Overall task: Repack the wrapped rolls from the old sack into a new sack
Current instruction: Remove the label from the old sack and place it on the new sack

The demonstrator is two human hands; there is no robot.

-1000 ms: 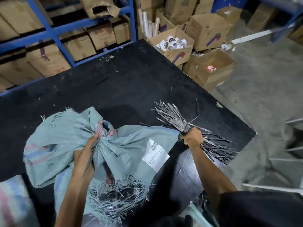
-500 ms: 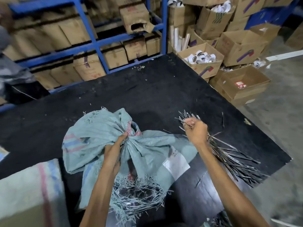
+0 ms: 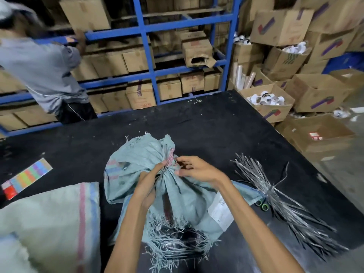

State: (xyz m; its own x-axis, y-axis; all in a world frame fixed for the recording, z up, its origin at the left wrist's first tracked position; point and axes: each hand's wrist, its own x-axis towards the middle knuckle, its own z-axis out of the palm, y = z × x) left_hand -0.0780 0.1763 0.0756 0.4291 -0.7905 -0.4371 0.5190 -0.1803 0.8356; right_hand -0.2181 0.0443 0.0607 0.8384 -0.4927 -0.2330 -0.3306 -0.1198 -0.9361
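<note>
A teal woven sack (image 3: 136,170) lies on the black table (image 3: 216,131), gathered into a neck near its middle, with a frayed torn end (image 3: 175,241) toward me and a white label (image 3: 219,211) on its right side. My left hand (image 3: 146,186) grips the gathered neck from below. My right hand (image 3: 194,170) pinches a thin strip at the neck, beside a red-patterned patch. A bundle of grey plastic ties (image 3: 275,196) lies to the right on the table. A pale striped sack (image 3: 51,223) fills the lower left. No wrapped rolls show.
Green-handled scissors (image 3: 262,204) lie by the ties. A coloured sticker sheet (image 3: 25,180) lies at the table's left. Another person (image 3: 45,75) stands at the blue rack (image 3: 145,56) of cartons behind. Open cartons (image 3: 273,103) crowd the floor at right.
My right hand let go of the tie bundle and came left to the sack's neck. The left hand kept its grip. The view tilted up, revealing the person at the rack.
</note>
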